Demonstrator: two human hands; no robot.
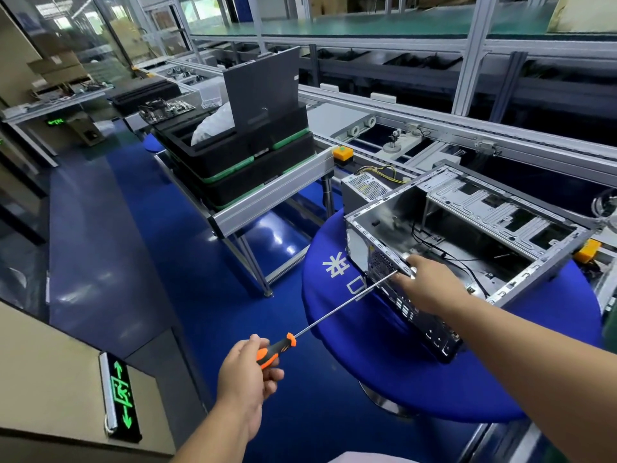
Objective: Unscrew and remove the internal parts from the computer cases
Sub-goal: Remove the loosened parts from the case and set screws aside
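Open desktop computer case [467, 248] lying on its side on round blue-covered bench [417, 379], rear panel facing the floor side. Left hand [248, 372] wrapped round orange-black handle of long-shaft screwdriver [334, 315], tip up at the rear edge of the case near the vent grille. Right hand [425, 285] gripping the case's top rear rim, fingers curled over the edge beside the tip, likely steadying or guiding.

Looks like a rear-panel screw in progress. Best practice: keep shaft square to the screw head, press in while turning, keep fingertips off the tip line, hold chassis firm so it can't skate on the cloth. Catch the screw before it drops.

Removed power supply [365, 190] with yellow-black leads sitting just behind the case. Black cable left inside.

White characters printed on blue cover, partly hidden, not readable. Green exit sign [122, 397] with arrows, lower left.
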